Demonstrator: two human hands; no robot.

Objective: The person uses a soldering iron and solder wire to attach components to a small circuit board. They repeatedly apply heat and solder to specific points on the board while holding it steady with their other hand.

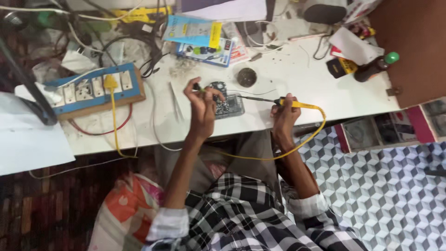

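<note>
a flat blue package with a yellow strip (pixel 195 30) lies at the far edge of the desk (pixel 288 79), overlapping a smaller blue card pack (pixel 206 52). a yellow-and-black packet (pixel 340 67), perhaps a label, lies near the right end.

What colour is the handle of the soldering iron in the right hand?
Yellow, like its cord. The soldering iron is gripped by the right hand; the head view shows it best.

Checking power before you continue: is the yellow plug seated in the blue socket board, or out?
In. The yellow plug sits in the blue socket board, its yellow cord trailing off the table edge.
</note>
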